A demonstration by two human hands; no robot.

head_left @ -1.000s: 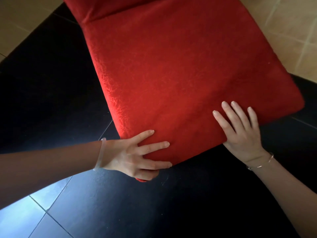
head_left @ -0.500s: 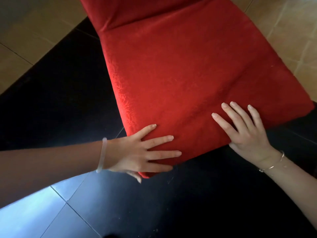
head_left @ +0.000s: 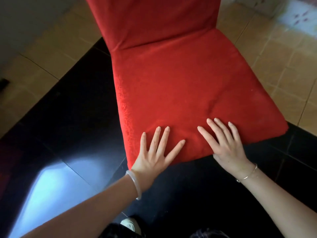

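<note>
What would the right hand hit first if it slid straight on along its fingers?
Probably the red backrest; before it only the chair seat that the right hand lies flat on.

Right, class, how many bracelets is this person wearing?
2. A pale bangle on the wrist of the left hand, a thin metal bracelet on the wrist of the right hand. Bare forearms hide no others.
</note>
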